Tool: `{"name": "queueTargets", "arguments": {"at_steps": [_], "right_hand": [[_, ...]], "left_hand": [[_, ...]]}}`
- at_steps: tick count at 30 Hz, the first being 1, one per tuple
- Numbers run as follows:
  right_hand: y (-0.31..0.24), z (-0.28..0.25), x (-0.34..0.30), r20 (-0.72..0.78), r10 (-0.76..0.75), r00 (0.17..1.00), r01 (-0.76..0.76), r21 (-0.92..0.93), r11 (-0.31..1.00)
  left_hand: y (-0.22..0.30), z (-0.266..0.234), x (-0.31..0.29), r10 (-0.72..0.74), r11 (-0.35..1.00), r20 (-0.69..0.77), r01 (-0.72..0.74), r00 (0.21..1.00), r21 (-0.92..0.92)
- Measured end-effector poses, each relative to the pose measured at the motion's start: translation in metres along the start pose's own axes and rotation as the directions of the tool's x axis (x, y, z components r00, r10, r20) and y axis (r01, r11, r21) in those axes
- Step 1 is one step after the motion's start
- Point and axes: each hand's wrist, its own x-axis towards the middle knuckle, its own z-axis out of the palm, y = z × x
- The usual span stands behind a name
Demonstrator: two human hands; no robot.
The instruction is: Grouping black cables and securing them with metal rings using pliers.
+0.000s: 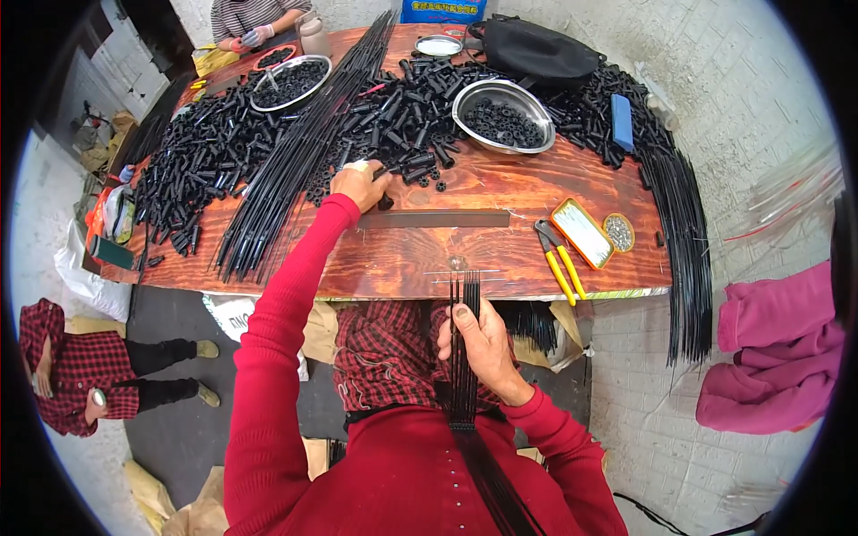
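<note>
My left hand (359, 185) reaches out to the near edge of a pile of short black tube pieces (384, 129). Its fingers are closed on a black tube piece (385, 202), partly hidden under them. In front of my chest, my right hand (483, 344) grips a bundle of thin black rods (462, 384). The rods stand upright, their tips fanned apart near the table edge, and a darker strip trails from their lower end over my red sweater. A thin pale wire (454, 272) lies across by the rod tips.
Beyond my left hand lie long black rods (295, 161) and a steel bowl (503, 116) of small black rings. Yellow-handled pliers (561, 263), a yellow-rimmed tray (583, 232) and a flat dark bar (438, 219) rest nearby. One person sits across; another stands left.
</note>
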Motion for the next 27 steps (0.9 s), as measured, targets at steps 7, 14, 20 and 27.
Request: {"name": "queueTargets", "arguments": {"at_steps": [7, 14, 20, 27], "right_hand": [[0.007, 0.002, 0.001, 0.02, 0.01, 1.0, -0.011, 0.05, 0.999], [-0.001, -0.001, -0.002, 0.004, -0.013, 1.0, 0.013, 0.035, 0.999], [0.0, -0.002, -0.003, 0.009, -0.012, 1.0, 0.012, 0.045, 0.999], [0.001, -0.001, -0.004, 0.006, -0.01, 1.0, 0.01, 0.039, 0.999]], "left_hand": [[0.019, 0.005, 0.022, -0.159, 0.945, -0.111, 0.184, 0.981, 0.271], [0.037, 0.002, 0.022, -0.121, 0.919, -0.035, 0.126, 0.992, 0.373], [0.026, -0.009, 0.025, -0.28, 0.931, 0.014, 0.268, 0.96, 0.248], [0.042, -0.01, 0.026, -0.314, 0.92, 0.038, 0.294, 0.949, 0.258]]}}
